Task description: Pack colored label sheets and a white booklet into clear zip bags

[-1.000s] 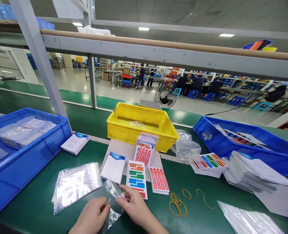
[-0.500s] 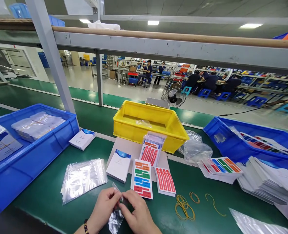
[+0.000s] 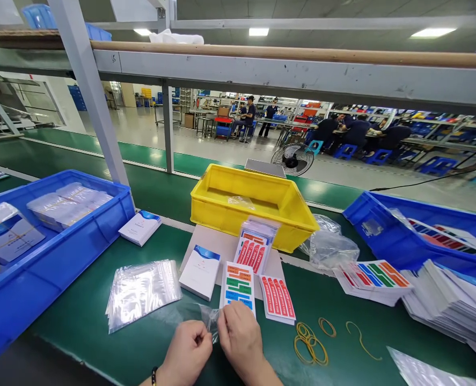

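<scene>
Between my two hands a clear plastic bag (image 3: 209,320) is stretched over the green table. My left hand (image 3: 187,351), a beaded bracelet on its wrist, pinches one side of it. The other side is gripped by my right hand (image 3: 241,335), whose fingers overlap the near end of a multicolour label sheet (image 3: 239,281). Left of the hands lies a fanned stack of clear bags (image 3: 143,292). A white booklet stack (image 3: 200,271) sits just beyond, and red label sheets (image 3: 278,297) lie to the right.
A yellow bin (image 3: 254,206) stands behind the stacks, with blue bins at left (image 3: 60,246) and right (image 3: 423,230). Rubber bands (image 3: 310,343), a label stack (image 3: 376,279) and a booklet pile (image 3: 451,300) lie at right. A metal post (image 3: 88,91) rises at left.
My hands have moved slightly right, and the clear bag has shifted from hanging below my fingers to spreading between and beyond them. The whole view has shifted a little.
</scene>
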`<state>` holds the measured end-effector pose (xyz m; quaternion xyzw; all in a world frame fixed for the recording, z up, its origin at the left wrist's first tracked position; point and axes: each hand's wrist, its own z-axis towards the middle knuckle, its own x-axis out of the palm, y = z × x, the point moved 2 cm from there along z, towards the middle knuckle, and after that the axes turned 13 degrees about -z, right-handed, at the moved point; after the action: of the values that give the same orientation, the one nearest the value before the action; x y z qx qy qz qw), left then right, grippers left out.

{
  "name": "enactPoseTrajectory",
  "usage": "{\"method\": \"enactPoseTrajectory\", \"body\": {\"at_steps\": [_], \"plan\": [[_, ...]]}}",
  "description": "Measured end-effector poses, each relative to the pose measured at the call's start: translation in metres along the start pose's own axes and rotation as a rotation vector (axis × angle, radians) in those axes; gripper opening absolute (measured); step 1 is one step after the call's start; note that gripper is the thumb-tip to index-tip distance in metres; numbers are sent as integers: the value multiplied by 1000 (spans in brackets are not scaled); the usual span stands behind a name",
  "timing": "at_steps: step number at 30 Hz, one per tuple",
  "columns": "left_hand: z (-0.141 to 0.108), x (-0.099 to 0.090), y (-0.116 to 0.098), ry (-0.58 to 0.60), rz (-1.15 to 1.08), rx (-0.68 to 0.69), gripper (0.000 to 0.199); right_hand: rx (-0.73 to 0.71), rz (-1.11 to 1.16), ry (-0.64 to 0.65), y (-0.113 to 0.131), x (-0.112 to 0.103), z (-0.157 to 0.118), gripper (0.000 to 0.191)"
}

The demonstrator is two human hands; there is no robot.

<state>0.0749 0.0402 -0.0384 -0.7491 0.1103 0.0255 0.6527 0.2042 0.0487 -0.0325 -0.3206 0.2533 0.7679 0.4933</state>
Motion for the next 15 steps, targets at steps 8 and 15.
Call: {"method": "enactPoseTrajectory", "body": {"at_steps": [8,15], "plan": [[11,-14,-6,-1,-93,-49,33,-264,122,108,0,-22,4,19],[-6,-40,-46,269,296,630,19,-279,392,370,-9,-33,15,24]]}}
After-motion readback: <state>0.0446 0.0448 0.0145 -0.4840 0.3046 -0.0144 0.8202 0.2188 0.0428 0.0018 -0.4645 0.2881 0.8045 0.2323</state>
